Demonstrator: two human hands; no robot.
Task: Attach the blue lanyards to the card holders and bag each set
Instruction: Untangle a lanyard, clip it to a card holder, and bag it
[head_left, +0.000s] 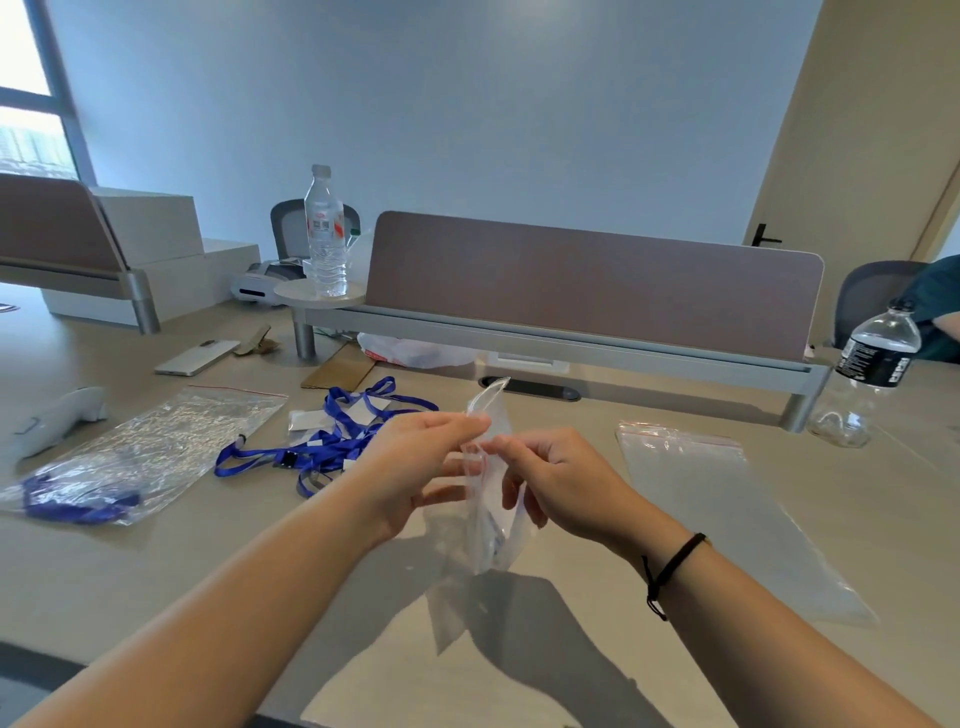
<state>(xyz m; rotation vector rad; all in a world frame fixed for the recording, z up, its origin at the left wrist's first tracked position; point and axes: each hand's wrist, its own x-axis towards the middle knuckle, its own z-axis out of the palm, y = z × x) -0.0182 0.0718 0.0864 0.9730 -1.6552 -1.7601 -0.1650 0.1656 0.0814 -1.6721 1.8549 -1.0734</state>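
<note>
At the centre of the frame both hands meet over the beige counter (156, 582) and hold a clear zip bag (491, 514) upright between them. The left hand (415, 467) pinches the bag's top edge with thumb and curled fingers, and the right hand (550, 483), with a black cord at its wrist, pinches the same edge just beside it, fingers curled in behind the plastic. The bag hangs down from the two grips, its lower end reaching toward the counter; something pale shows inside, too blurred by the plastic to name.

Left of the left hand, in the middle left of the frame, a loose tangle of blue lanyards (322, 447) lies on the counter with small white card holders (363, 410) among the straps. Further left lies a filled bag (135, 462) with blue strap visible at its near end. Right of the right hand, well apart from it, a stack of empty zip bags (727, 514) with red seal lines lies flat.

At the upper left a water bottle (325, 234) stands on a small round shelf, and a dark-labelled bottle (865, 374) stands at the right edge.
</note>
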